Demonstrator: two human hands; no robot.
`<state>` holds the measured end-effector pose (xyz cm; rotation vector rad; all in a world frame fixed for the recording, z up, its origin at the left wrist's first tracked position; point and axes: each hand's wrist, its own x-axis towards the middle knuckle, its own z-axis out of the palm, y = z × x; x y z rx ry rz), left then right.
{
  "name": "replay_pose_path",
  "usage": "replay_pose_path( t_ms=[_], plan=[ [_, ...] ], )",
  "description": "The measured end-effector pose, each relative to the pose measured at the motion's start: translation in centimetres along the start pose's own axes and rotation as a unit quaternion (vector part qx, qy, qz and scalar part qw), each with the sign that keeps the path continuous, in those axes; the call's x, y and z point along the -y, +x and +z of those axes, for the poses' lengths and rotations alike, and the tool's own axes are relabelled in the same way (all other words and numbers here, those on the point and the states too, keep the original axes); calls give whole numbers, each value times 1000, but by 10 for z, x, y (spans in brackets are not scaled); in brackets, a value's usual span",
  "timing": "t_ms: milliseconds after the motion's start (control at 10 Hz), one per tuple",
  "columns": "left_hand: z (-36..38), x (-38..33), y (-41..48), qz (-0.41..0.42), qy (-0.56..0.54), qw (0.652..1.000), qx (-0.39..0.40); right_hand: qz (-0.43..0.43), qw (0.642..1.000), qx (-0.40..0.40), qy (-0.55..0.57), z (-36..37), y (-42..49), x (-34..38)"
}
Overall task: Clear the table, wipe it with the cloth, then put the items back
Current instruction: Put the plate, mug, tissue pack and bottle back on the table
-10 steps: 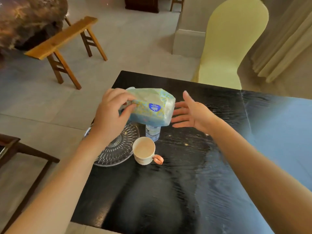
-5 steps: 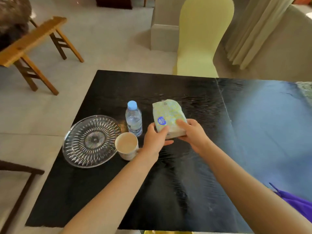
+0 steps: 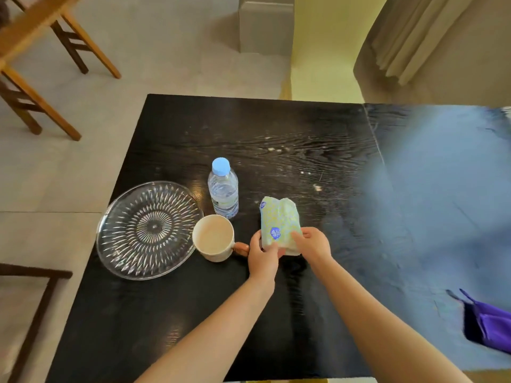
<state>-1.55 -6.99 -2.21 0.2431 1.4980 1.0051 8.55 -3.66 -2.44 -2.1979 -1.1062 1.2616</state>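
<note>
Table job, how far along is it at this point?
Likely near the end. Done, it seems: the glass plate, mug and water bottle stand on the table, and the purple cloth lies aside at its right edge. In hand: the left grip and right grip both hold the tissue pack. Left: letting it go; a few pale specks show on the far tabletop.

Tissue pack (image 3: 279,219) is down from the air to the table (image 3: 249,134), right of the mug (image 3: 214,239). Right hand (image 3: 313,244) now joins left hand (image 3: 262,258), gripping its near end.

Left hand (image 3: 262,259), right hand (image 3: 314,246): bare; forearms (image 3: 221,330) bare down to frame edge.
</note>
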Motion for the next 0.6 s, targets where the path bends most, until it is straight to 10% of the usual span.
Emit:
replay_pose_path(
  t_ms=[300,600],
  plan=[
    [-11,34,11,29,274,961,-13,20,997,-68,27,15,-7,-18],
    [-27,33,5,17,278,960,21,15,997,-77,-8,15,-21,-17]
  ],
)
